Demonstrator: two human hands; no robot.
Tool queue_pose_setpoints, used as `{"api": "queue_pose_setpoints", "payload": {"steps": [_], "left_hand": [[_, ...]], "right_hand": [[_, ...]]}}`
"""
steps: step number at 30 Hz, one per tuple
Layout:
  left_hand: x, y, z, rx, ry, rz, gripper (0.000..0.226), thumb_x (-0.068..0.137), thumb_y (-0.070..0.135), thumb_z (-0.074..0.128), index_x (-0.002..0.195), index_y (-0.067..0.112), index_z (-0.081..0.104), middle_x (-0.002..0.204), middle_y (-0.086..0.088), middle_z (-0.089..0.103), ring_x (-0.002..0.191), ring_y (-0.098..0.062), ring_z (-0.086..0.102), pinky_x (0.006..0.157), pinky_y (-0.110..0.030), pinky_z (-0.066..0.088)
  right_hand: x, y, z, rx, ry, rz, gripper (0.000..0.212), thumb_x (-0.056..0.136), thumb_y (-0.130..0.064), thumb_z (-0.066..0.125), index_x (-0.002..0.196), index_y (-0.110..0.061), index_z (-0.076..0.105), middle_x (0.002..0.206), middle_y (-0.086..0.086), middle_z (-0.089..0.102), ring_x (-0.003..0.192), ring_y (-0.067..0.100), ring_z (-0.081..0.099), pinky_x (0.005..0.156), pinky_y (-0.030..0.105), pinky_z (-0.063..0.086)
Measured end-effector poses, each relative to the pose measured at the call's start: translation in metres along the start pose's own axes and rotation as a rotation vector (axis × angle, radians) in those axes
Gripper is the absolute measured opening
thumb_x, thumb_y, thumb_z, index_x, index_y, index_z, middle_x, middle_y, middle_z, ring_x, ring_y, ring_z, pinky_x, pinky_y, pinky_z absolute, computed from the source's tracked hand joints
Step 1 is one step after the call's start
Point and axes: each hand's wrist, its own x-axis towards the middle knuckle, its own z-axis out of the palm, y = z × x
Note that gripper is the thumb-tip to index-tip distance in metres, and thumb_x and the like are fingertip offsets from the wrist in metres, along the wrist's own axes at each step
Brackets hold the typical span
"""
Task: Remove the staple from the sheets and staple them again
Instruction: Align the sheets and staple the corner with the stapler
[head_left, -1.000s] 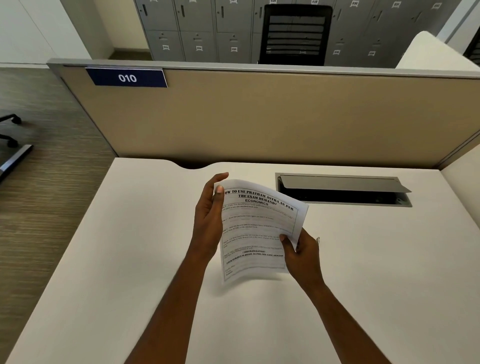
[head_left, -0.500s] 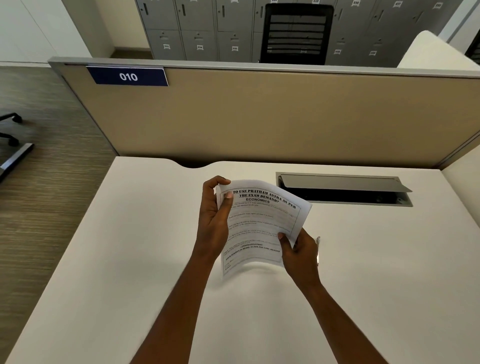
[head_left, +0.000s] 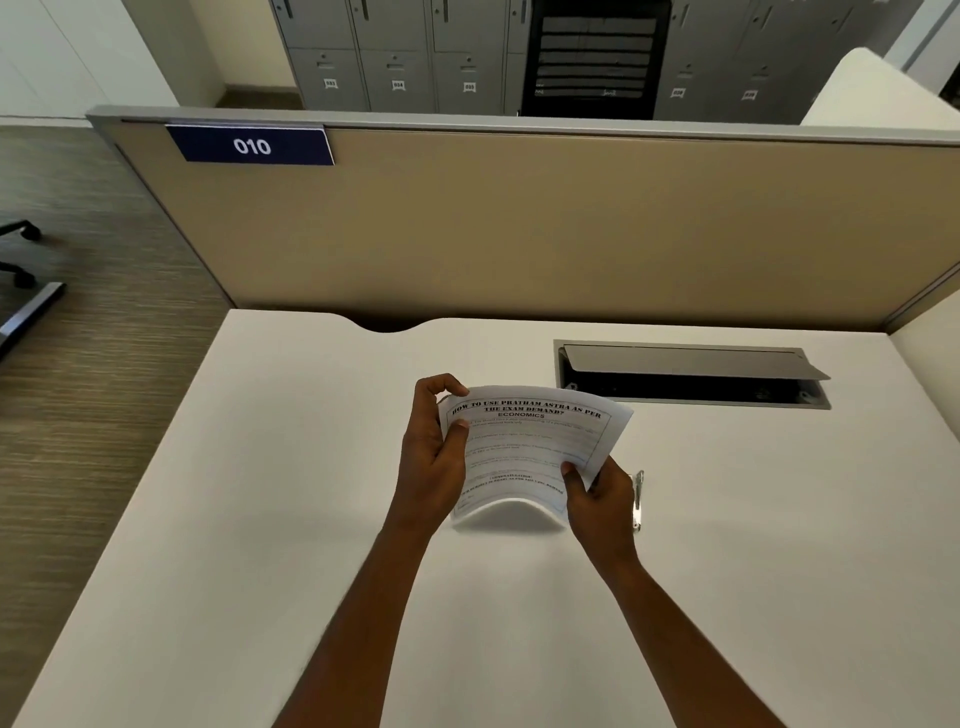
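I hold the printed sheets above the white desk, bowed upward in the middle. My left hand grips their left edge, thumb on the front near the top left corner and fingers curled behind. My right hand pinches the lower right corner. A metallic stapler shows just to the right of my right hand, mostly hidden by it; whether it lies on the desk or is held, I cannot tell. The staple itself is too small to see.
An open cable tray with a raised grey lid is set into the desk at the back right. A beige partition labelled 010 stands along the far edge. Lockers and a black chair are beyond it.
My left hand slid up and curled its fingers over the top left corner of the sheets. The sheets bowed more and tilted flatter. My right hand kept its pinch.
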Motion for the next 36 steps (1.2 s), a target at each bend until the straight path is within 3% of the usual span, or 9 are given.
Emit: {"api": "queue_pose_setpoints", "payload": {"steps": [5,10,14,18,21,25,28,31,36], "left_hand": [[-0.001,0.0,0.003,-0.022,0.002,0.031,0.055,0.099,-0.008,0.04,0.104,0.046,0.05,0.108,-0.006,0.064,0.101,-0.021,0.065,0.072,-0.03,0.058],[-0.005,-0.006,0.005,-0.021,0.035,0.001,0.046,0.088,0.0,0.041,0.104,0.043,0.05,0.1,0.004,0.063,0.097,-0.025,0.062,0.072,-0.04,0.055],[-0.004,-0.007,0.005,-0.003,0.025,0.023,0.041,0.09,0.004,0.042,0.104,0.042,0.049,0.097,0.008,0.064,0.094,-0.024,0.063,0.073,-0.045,0.054],[-0.005,-0.006,0.006,-0.008,0.026,0.014,0.038,0.093,0.009,0.043,0.103,0.045,0.049,0.093,0.015,0.063,0.092,-0.019,0.062,0.071,-0.043,0.054],[-0.002,0.0,0.005,0.014,0.019,0.036,0.034,0.096,0.012,0.045,0.106,0.044,0.049,0.094,0.015,0.065,0.091,-0.019,0.063,0.074,-0.044,0.056],[0.002,0.01,-0.001,-0.026,0.037,0.075,0.042,0.101,0.005,0.048,0.125,0.039,0.046,0.1,-0.009,0.067,0.091,-0.026,0.065,0.075,-0.038,0.058],[0.005,0.01,-0.007,-0.116,0.022,-0.028,0.041,0.103,-0.003,0.046,0.133,0.025,0.044,0.101,-0.017,0.069,0.091,-0.02,0.069,0.074,-0.027,0.058],[0.005,0.001,-0.008,-0.168,0.018,-0.189,0.031,0.102,-0.001,0.047,0.125,0.014,0.06,0.112,-0.008,0.073,0.101,-0.021,0.071,0.076,-0.026,0.059],[-0.005,-0.02,-0.004,-0.265,0.054,-0.386,0.037,0.096,-0.002,0.046,0.103,0.02,0.075,0.105,-0.004,0.077,0.097,-0.019,0.07,0.086,-0.038,0.056]], "right_hand": [[0.004,0.003,0.001,0.015,-0.001,0.016,0.029,0.093,-0.002,0.063,0.122,-0.004,0.061,0.113,0.008,0.069,0.107,0.016,0.065,0.085,0.014,0.055],[0.004,0.011,0.0,-0.015,-0.002,0.037,0.029,0.092,0.001,0.064,0.12,-0.004,0.062,0.111,0.008,0.07,0.108,0.021,0.066,0.088,0.022,0.057],[0.006,0.012,0.0,-0.034,-0.001,0.037,0.028,0.092,0.002,0.063,0.119,-0.004,0.063,0.11,0.007,0.07,0.106,0.019,0.066,0.085,0.013,0.054],[0.003,0.013,-0.001,-0.06,-0.018,0.038,0.026,0.092,0.001,0.062,0.118,-0.005,0.063,0.109,0.006,0.07,0.106,0.019,0.066,0.085,0.017,0.056],[0.005,0.007,-0.003,-0.067,-0.036,0.023,0.027,0.093,0.0,0.061,0.118,-0.01,0.062,0.109,0.004,0.07,0.102,0.01,0.065,0.082,0.016,0.055],[0.006,-0.002,-0.01,-0.063,-0.072,-0.006,0.027,0.095,-0.001,0.059,0.12,-0.01,0.061,0.112,0.002,0.069,0.105,0.008,0.064,0.081,0.013,0.054],[0.004,-0.007,-0.016,-0.051,-0.102,-0.028,0.027,0.096,-0.001,0.058,0.121,-0.01,0.061,0.113,0.0,0.069,0.106,0.007,0.064,0.081,0.016,0.055],[0.001,-0.009,-0.02,-0.041,-0.13,-0.03,0.026,0.095,-0.001,0.059,0.12,-0.008,0.061,0.112,0.002,0.069,0.105,0.008,0.065,0.079,0.017,0.056],[-0.004,-0.005,-0.022,-0.012,-0.15,0.019,0.026,0.095,-0.001,0.059,0.119,-0.011,0.062,0.112,0.003,0.07,0.106,0.012,0.066,0.084,0.023,0.057]]}}
